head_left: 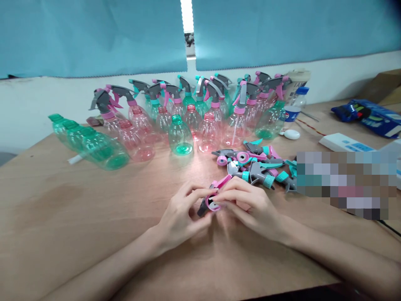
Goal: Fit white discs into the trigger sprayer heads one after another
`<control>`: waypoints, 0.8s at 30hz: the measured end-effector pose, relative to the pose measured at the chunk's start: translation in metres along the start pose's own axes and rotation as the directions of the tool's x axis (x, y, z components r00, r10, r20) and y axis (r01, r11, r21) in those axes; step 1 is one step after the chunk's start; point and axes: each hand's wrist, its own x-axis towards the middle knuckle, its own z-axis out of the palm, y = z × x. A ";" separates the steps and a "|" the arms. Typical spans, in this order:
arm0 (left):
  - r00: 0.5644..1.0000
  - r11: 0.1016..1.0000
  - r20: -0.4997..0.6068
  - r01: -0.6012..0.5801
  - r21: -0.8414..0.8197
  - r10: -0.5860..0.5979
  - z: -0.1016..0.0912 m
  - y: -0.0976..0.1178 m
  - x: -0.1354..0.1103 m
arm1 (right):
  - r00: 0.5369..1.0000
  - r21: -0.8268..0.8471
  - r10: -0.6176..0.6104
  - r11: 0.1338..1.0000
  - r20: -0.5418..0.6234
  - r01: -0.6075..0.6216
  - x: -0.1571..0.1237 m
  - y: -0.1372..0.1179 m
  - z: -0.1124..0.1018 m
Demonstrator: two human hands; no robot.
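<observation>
My left hand [183, 211] is closed around a grey and pink trigger spray head [203, 206], its round pink collar facing me. My right hand [250, 205] pinches at that collar from the other side, fingertips over the opening. Something whitish shows inside the ring, too small to make out. Just beyond my right hand lies a pile of loose spray heads [257, 169] in grey, pink and turquoise. Open-necked bottles stand behind, among them a green bottle [181, 138] and a pink bottle [209, 136].
Bottles fitted with spray heads [215, 100] line the wall. Several green bottles [103, 146] stand at the left. A white power strip [346, 143], a blue packet [369, 117] and a white oval object [291, 134] are on the right. A pixelated patch hides part of the table there.
</observation>
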 end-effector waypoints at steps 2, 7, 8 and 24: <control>1.000 1.000 -0.006 0.024 -0.016 -0.024 0.000 0.002 0.001 | 1.000 -0.028 -0.009 1.000 -0.020 0.009 0.001 0.000 0.000; 1.000 0.999 -0.018 0.023 -0.046 -0.024 0.001 0.005 0.001 | 0.997 -0.089 -0.062 0.994 -0.037 0.059 0.002 -0.001 0.001; 1.000 0.999 -0.022 0.017 -0.039 -0.018 0.001 0.005 0.001 | 0.997 -0.098 -0.073 0.993 -0.038 0.069 0.002 -0.001 0.001; 0.998 1.000 -0.059 0.006 -0.021 -0.007 -0.002 0.006 0.004 | 0.990 -0.226 -0.138 0.964 0.018 0.138 0.000 -0.004 -0.004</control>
